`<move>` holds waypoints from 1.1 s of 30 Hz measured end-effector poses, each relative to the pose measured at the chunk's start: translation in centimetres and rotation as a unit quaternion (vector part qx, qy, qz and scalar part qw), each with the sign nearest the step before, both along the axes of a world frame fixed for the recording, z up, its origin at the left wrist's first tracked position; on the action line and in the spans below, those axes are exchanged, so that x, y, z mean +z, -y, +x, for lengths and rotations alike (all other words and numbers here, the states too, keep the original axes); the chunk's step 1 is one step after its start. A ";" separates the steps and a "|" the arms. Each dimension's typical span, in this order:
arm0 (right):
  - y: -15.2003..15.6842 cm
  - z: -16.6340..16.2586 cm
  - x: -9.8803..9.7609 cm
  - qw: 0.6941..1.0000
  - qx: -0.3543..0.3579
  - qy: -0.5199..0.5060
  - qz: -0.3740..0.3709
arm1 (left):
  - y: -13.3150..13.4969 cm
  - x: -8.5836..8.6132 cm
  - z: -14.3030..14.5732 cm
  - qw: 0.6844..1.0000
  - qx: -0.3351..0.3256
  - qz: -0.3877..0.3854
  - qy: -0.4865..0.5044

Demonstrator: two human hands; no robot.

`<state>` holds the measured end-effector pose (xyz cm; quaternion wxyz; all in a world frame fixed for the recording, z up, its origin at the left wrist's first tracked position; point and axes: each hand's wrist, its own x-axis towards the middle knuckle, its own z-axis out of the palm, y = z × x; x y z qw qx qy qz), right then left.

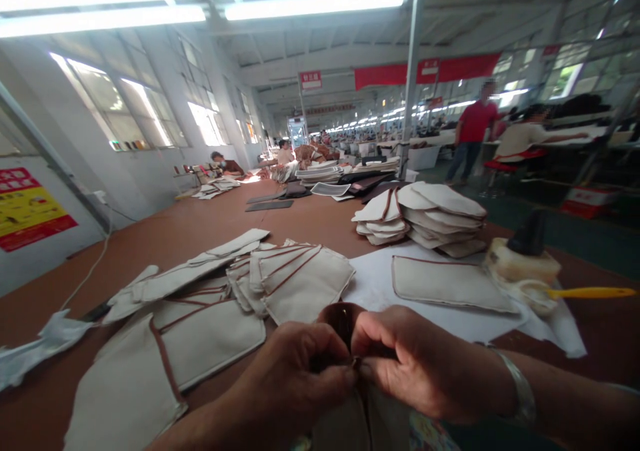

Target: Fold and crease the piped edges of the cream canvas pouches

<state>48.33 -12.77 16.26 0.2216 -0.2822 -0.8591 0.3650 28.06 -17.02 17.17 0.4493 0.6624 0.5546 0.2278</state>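
At the bottom centre, my left hand (305,364) and my right hand (415,361) meet fingertip to fingertip. Both are closed in a pinch on the brown edging of a cream fabric piece (343,424), which hangs below them. A brown strip (343,314) curves up behind the fingers; the exact point of the pinch is partly hidden. To the left lie sewn cream panels with brown trim (307,281), fanned over one another. One flat cream panel (450,283) rests on white paper (373,268) beyond my right hand.
Stacked cream pieces (440,214) stand at the back right of the brown table (210,218). On the right are a yellowish container (523,261) with a black top and a yellow-handled brush (590,292). Dark panels (270,205) lie farther back. A person in red (475,124) stands across the aisle.
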 end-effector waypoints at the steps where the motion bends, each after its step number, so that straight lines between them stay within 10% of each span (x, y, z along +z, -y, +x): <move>1: 0.1 -0.1 -0.1 1.000 -0.013 -0.001 0.001 | -0.1 -0.1 0.1 1.000 0.006 -0.011 -0.007; 12: 0.7 0.5 -2.3 0.972 0.068 -0.038 0.220 | 0.7 -1.4 0.7 0.999 0.031 0.006 -0.013; 22: 0.5 1.1 -2.0 0.867 0.120 -0.015 0.483 | 0.9 -1.7 0.1 0.979 0.019 -0.114 0.170; 27: 0.8 1.6 -2.9 0.908 0.110 -0.074 0.396 | 1.3 -1.4 0.3 0.989 0.010 -0.069 0.133; 33: 0.9 2.5 -1.2 0.995 0.038 -0.084 -0.033 | 1.6 -1.1 -0.2 0.995 -0.015 -0.029 0.098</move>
